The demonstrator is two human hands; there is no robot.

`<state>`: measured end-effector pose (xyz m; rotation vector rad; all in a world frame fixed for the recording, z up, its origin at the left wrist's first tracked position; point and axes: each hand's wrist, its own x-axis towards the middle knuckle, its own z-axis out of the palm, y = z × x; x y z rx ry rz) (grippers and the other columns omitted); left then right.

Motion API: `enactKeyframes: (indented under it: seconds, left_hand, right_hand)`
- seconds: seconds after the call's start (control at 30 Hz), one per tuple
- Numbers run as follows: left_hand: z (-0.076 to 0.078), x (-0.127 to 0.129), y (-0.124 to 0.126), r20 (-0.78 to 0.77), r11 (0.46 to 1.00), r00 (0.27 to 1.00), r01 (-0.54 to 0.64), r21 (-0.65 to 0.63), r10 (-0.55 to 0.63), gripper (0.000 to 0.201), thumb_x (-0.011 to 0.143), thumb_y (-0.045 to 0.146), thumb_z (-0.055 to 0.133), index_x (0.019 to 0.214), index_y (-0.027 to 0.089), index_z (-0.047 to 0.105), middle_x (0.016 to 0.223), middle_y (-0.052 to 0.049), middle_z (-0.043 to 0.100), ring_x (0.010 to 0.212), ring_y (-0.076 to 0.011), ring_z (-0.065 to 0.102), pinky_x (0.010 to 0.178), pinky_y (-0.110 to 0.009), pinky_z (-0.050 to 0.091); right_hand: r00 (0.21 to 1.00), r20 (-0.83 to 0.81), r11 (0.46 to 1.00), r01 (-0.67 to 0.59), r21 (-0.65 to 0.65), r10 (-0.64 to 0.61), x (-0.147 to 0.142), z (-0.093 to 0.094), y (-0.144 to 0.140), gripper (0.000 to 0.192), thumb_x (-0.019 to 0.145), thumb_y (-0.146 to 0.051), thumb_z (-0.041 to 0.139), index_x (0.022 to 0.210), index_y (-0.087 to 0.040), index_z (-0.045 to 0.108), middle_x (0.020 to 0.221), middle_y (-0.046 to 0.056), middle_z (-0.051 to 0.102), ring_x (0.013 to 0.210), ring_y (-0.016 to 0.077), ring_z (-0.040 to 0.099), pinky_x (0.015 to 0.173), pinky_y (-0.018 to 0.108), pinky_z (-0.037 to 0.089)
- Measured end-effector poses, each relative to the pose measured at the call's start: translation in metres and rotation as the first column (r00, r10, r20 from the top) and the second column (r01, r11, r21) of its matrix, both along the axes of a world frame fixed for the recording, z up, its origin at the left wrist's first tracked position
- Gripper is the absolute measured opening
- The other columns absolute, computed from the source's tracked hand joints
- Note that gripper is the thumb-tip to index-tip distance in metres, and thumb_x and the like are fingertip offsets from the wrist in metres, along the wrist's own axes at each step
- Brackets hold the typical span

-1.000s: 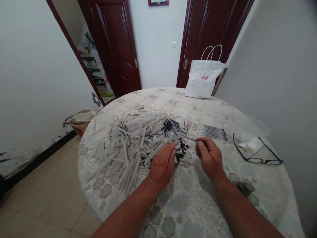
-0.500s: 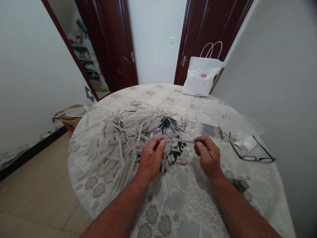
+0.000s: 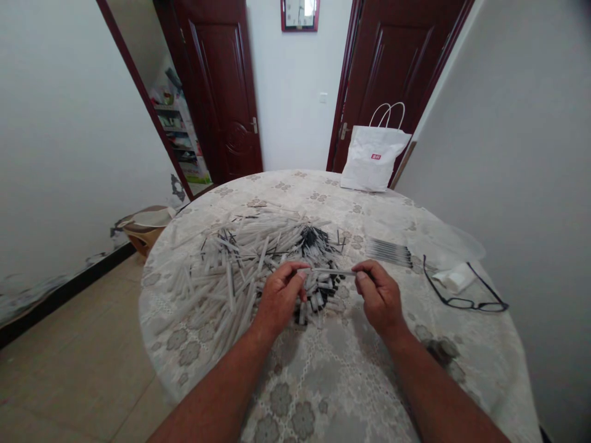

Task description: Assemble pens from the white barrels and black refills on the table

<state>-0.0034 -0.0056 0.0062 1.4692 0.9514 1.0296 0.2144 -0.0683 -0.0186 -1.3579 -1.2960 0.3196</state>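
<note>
- Pile of white pen barrels (image 3: 240, 271) covers left-centre of worktop (image 3: 351, 369), just beyond the left hand.
- Left hand (image 3: 279, 295): fingers pinched closed on the left end of a thin refill (image 3: 330, 271).
- Refill's long axis runs nearly level, left to right, spanning the gap between hands, above the pile's near edge.
- Right hand (image 3: 378, 296): fingertips clamped on refill's right end.
- Row of finished pens (image 3: 388, 252) lies right of the pile; glasses (image 3: 466, 289) further right.

White paper bag (image 3: 373, 158) at the table's far edge, black glasses (image 3: 466, 292), wall clock (image 3: 300, 13), dark red doors (image 3: 221, 92)
</note>
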Motion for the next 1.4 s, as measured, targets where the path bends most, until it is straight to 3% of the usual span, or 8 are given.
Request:
enactKeyframes:
  seconds: [0.13, 0.27, 0.47, 0.67, 0.87, 1.07, 1.27, 1.4]
  left_hand:
    - [-0.004, 0.001, 0.001, 0.054, 0.999, 0.998, 0.023, -0.034, -0.022, 0.027, 0.09, 0.037, 0.06, 0.107, 0.018, 0.069, 0.06, 0.005, 0.057, 0.053, -0.0118, 0.057, 0.057, -0.023, 0.042]
    - [-0.01, 0.005, 0.003, 0.257, 0.989, 0.966, 0.074, -0.13, -0.039, 0.035, 0.087, 0.043, 0.066, 0.111, 0.017, 0.069, 0.068, 0.002, 0.059, 0.059, -0.0125, 0.06, 0.06, -0.025, 0.051]
    - [-0.013, 0.01, 0.009, 0.513, 0.966, 0.851, 0.034, -0.257, 0.107, 0.041, 0.08, 0.04, 0.077, 0.113, 0.017, 0.07, 0.105, -0.008, 0.067, 0.081, -0.0147, 0.065, 0.063, -0.027, 0.06]
    - [-0.012, 0.009, 0.012, 0.569, 0.955, 0.8, -0.019, -0.296, 0.192, 0.039, 0.079, 0.033, 0.08, 0.112, 0.017, 0.068, 0.101, -0.007, 0.072, 0.083, -0.0149, 0.068, 0.067, -0.026, 0.061]
    - [-0.014, 0.01, 0.013, 0.573, 0.948, 0.799, 0.015, -0.319, 0.181, 0.031, 0.08, 0.033, 0.079, 0.103, 0.015, 0.069, 0.105, -0.011, 0.075, 0.09, -0.0178, 0.072, 0.073, -0.028, 0.062]
    - [-0.016, 0.013, 0.009, 0.578, 0.943, 0.797, 0.032, -0.333, 0.177, 0.029, 0.083, 0.035, 0.077, 0.103, 0.016, 0.065, 0.107, -0.012, 0.075, 0.092, -0.0201, 0.074, 0.073, -0.029, 0.061]
    - [-0.012, 0.017, 0.004, 0.597, 0.944, 0.78, 0.026, -0.329, 0.187, 0.027, 0.085, 0.034, 0.075, 0.101, 0.016, 0.062, 0.104, -0.011, 0.076, 0.093, -0.0205, 0.074, 0.076, -0.03, 0.061]
    - [-0.011, 0.019, 0.0, 0.601, 0.951, 0.777, 0.01, -0.309, 0.187, 0.025, 0.087, 0.035, 0.072, 0.101, 0.017, 0.06, 0.105, -0.01, 0.076, 0.097, -0.0213, 0.074, 0.08, -0.031, 0.06]
  right_hand:
    - [0.996, 0.09, 1.0, -0.006, -0.016, 0.007, -0.003, 0.005, -0.002, 0.019, 0.098, -0.032, 0.05, 0.097, -0.019, 0.064, 0.073, -0.001, 0.058, 0.066, 0.015, 0.053, 0.063, 0.027, 0.041]
    - [0.985, 0.171, 1.0, -0.011, -0.021, 0.014, -0.005, 0.008, -0.001, 0.015, 0.097, -0.029, 0.053, 0.099, -0.02, 0.064, 0.079, 0.0, 0.061, 0.07, 0.0151, 0.055, 0.067, 0.027, 0.043]
    - [0.943, 0.285, 0.984, -0.175, -0.013, 0.172, -0.01, 0.011, 0.001, 0.013, 0.097, -0.027, 0.056, 0.104, -0.021, 0.065, 0.091, 0.004, 0.066, 0.08, 0.0168, 0.061, 0.072, 0.027, 0.047]
    - [0.864, 0.427, 0.956, -0.292, -0.008, 0.267, -0.02, 0.005, 0.001, 0.021, 0.099, -0.024, 0.054, 0.117, -0.021, 0.064, 0.101, 0.008, 0.068, 0.092, 0.0201, 0.066, 0.083, 0.031, 0.052]
    - [0.83, 0.524, 0.978, -0.204, -0.03, 0.189, -0.025, -0.004, 0.005, 0.023, 0.101, -0.026, 0.05, 0.118, -0.02, 0.064, 0.102, 0.008, 0.073, 0.09, 0.0201, 0.07, 0.081, 0.03, 0.054]
    - [0.775, 0.609, 0.978, -0.207, -0.008, 0.169, -0.023, -0.004, 0.002, 0.025, 0.102, -0.024, 0.048, 0.12, -0.018, 0.063, 0.105, 0.01, 0.074, 0.091, 0.0209, 0.071, 0.082, 0.031, 0.055]
    - [0.896, 0.361, 0.966, -0.242, -0.094, 0.259, -0.028, 0.003, -0.002, 0.024, 0.102, -0.03, 0.049, 0.115, -0.019, 0.066, 0.102, 0.008, 0.073, 0.091, 0.0193, 0.068, 0.083, 0.03, 0.051]
    - [0.918, -0.113, 0.879, -0.397, -0.263, 0.38, -0.029, 0.001, 0.0, 0.029, 0.099, -0.044, 0.054, 0.104, -0.019, 0.067, 0.07, -0.001, 0.06, 0.061, 0.0136, 0.054, 0.056, 0.024, 0.043]
